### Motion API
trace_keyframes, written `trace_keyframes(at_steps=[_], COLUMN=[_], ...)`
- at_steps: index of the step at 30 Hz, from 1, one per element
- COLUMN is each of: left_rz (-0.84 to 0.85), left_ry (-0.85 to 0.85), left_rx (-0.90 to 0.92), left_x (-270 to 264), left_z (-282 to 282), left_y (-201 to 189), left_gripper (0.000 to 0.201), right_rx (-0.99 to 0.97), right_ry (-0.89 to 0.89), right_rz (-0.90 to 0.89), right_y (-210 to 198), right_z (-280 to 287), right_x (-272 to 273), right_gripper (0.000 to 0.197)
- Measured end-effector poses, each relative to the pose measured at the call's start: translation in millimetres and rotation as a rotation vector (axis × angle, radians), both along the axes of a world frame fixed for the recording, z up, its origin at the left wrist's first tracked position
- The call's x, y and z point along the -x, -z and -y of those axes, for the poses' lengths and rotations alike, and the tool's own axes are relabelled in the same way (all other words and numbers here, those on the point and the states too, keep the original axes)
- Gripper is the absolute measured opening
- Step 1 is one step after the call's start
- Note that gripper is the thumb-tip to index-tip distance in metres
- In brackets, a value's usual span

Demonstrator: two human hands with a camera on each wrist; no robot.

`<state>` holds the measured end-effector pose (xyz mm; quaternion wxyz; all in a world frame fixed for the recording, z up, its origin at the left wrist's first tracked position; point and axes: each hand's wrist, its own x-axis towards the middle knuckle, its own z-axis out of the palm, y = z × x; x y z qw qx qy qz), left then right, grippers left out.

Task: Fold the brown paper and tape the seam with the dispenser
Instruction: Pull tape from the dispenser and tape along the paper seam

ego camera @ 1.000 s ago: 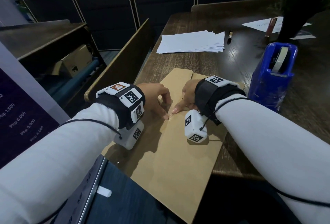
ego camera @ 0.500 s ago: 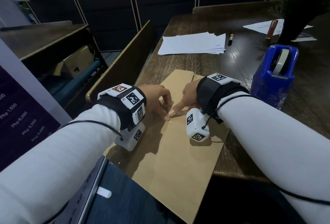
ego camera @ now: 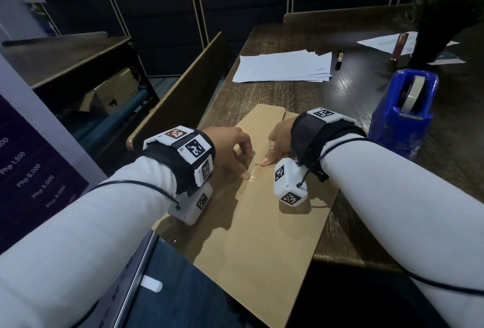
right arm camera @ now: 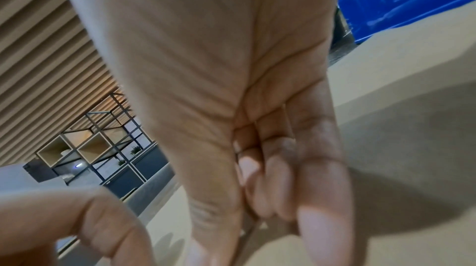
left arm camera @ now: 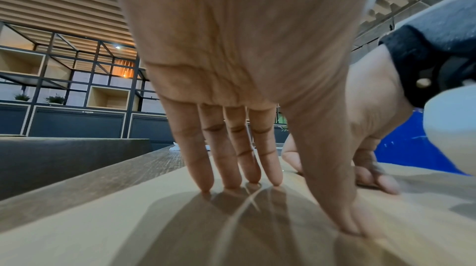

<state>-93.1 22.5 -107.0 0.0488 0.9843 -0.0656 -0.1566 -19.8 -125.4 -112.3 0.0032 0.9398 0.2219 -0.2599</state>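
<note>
The folded brown paper (ego camera: 262,236) lies lengthwise on the dark wooden table (ego camera: 327,97), its near end hanging over the front edge. A short glossy strip of clear tape (ego camera: 253,170) sits on the seam in the middle. My left hand (ego camera: 235,152) presses the paper with straight fingers (left arm camera: 231,158), its thumb at the strip's near end. My right hand (ego camera: 277,139) has its fingers (right arm camera: 265,178) curled into the palm and presses its thumb on the strip's far end. The blue tape dispenser (ego camera: 403,118) stands just right of my right wrist.
A stack of white sheets (ego camera: 282,68) and a marker (ego camera: 340,59) lie farther back. A dark potted plant (ego camera: 432,39) stands on loose sheets at the back right. A wooden partition (ego camera: 183,97) borders the table's left edge.
My two thumbs, tip to tip a second ago, have drawn slightly apart along the seam, and the glossy strip now shows between them. Paper and dispenser have not moved.
</note>
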Motion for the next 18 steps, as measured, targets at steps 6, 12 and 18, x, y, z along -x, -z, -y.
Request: trace_keyframes(at_steps=[6, 12, 18], left_rz=[-0.001, -0.01, -0.014], left_ry=[-0.004, -0.01, -0.004], left_rx=[-0.008, -0.004, -0.024], left_x=[0, 1, 0], left_z=[1, 2, 2], left_y=[0, -1, -1], left_gripper=[0.045, 0.046, 0.051], right_rx=[0.0, 0.105, 0.194], right_ry=[0.002, -0.041, -0.038], right_rz=[-0.068, 0.05, 0.068], right_y=[-1, 9, 6], right_z=[0, -13, -17], right_x=[-2, -2, -4], right_gripper=[0.062, 0.072, 0.068])
